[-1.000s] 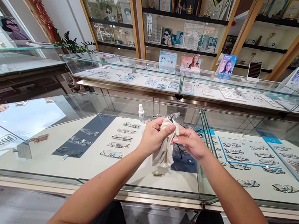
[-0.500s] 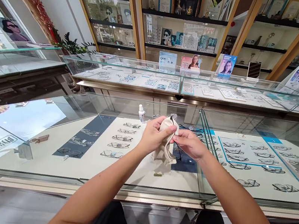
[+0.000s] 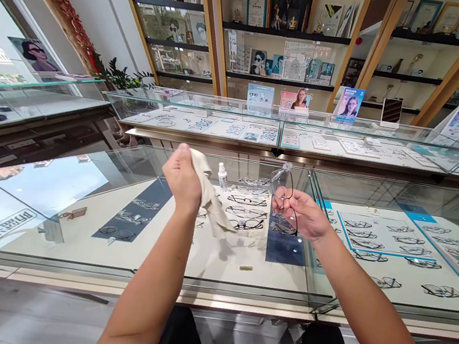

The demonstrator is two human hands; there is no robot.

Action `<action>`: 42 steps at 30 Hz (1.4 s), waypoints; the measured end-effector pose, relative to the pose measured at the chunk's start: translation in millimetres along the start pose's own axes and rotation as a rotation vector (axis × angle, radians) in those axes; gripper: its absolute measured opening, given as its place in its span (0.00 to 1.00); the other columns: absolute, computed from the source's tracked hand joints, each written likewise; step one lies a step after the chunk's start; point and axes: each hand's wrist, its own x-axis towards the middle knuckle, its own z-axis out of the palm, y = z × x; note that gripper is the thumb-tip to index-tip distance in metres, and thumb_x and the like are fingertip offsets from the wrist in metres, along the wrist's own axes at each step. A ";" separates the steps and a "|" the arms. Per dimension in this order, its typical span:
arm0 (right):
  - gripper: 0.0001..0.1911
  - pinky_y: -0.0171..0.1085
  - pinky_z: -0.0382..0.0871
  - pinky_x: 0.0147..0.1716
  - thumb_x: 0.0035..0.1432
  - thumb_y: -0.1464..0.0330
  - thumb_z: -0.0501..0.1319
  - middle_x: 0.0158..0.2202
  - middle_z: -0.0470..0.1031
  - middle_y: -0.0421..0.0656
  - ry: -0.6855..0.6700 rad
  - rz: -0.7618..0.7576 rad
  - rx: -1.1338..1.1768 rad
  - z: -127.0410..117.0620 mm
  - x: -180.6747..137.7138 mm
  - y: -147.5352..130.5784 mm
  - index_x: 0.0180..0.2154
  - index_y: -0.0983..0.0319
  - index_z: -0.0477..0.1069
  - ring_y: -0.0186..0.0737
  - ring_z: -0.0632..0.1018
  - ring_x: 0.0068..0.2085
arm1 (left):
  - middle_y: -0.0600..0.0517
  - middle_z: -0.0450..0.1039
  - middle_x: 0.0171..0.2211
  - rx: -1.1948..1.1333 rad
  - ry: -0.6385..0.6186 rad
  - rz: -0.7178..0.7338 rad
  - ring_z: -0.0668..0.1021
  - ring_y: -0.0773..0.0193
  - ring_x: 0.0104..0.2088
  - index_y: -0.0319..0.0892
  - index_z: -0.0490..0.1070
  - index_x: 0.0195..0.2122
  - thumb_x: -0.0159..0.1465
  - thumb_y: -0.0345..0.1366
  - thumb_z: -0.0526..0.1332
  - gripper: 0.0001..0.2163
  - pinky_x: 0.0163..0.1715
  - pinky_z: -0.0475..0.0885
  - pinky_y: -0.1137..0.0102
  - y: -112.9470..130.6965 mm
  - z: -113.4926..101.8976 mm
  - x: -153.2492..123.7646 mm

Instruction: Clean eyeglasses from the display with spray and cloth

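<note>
My left hand is closed around one end of a cream cleaning cloth, raised above the glass counter; the rest of the cloth hangs down to the right. To the right, my right hand pinches a pair of dark thin-framed eyeglasses, held up on edge and apart from the cloth. A small white spray bottle stands upright on the counter between and beyond my hands.
Beneath the glass counter top lie rows of eyeglasses. A small gold-coloured bar lies near the front. Across the aisle runs another display case, with shelves behind it. A glass seam crosses the counter near my right hand.
My hands have moved apart. The left has swung left and up with the cloth, drawing it off the eyeglasses, while the right keeps hold of them. The view has shifted slightly.
</note>
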 end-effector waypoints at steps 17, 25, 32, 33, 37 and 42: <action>0.22 0.39 0.76 0.47 0.55 0.50 0.81 0.33 0.82 0.43 0.033 0.029 -0.032 -18.1 4.3 -1.6 0.30 0.60 0.79 0.41 0.82 0.41 | 0.32 0.56 0.77 0.580 -0.099 0.130 0.56 0.39 0.79 0.37 0.62 0.66 0.77 0.45 0.58 0.22 0.73 0.50 0.40 -28.7 9.0 -11.6; 0.23 0.40 0.74 0.47 0.57 0.48 0.79 0.33 0.81 0.42 -0.003 -0.002 -0.274 -10.9 -0.4 -24.7 0.29 0.60 0.78 0.41 0.81 0.39 | 0.36 0.76 0.67 0.163 -0.617 0.807 0.76 0.43 0.68 0.42 0.66 0.70 0.70 0.50 0.65 0.31 0.69 0.68 0.46 35.7 24.9 -67.1; 0.22 0.41 0.73 0.44 0.63 0.49 0.75 0.33 0.83 0.43 -0.149 -0.002 -0.440 -2.1 -2.2 -52.5 0.31 0.60 0.80 0.41 0.81 0.37 | 0.38 0.81 0.61 0.269 -0.680 0.880 0.81 0.42 0.63 0.46 0.70 0.71 0.68 0.55 0.73 0.35 0.67 0.70 0.49 60.6 11.9 -56.2; 0.21 0.41 0.72 0.44 0.64 0.49 0.75 0.33 0.84 0.44 -0.168 0.002 -0.460 0.7 -2.0 -55.0 0.31 0.60 0.80 0.41 0.81 0.37 | 0.38 0.81 0.60 0.270 -0.668 0.899 0.82 0.43 0.61 0.46 0.71 0.70 0.68 0.55 0.73 0.34 0.65 0.71 0.49 61.8 10.2 -54.1; 0.22 0.42 0.73 0.43 0.65 0.49 0.73 0.33 0.84 0.44 -0.202 0.013 -0.514 12.5 0.0 -65.9 0.32 0.60 0.78 0.41 0.81 0.37 | 0.39 0.81 0.57 0.219 -0.630 0.964 0.83 0.47 0.57 0.44 0.73 0.66 0.68 0.53 0.75 0.31 0.60 0.75 0.54 69.8 4.5 -48.8; 0.15 0.42 0.74 0.44 0.64 0.54 0.74 0.36 0.83 0.42 0.030 -0.254 -0.690 13.6 11.4 -95.5 0.35 0.57 0.78 0.40 0.80 0.38 | 0.43 0.81 0.57 0.208 -0.523 0.924 0.82 0.48 0.57 0.47 0.73 0.63 0.67 0.54 0.74 0.29 0.59 0.78 0.53 83.9 3.8 -30.6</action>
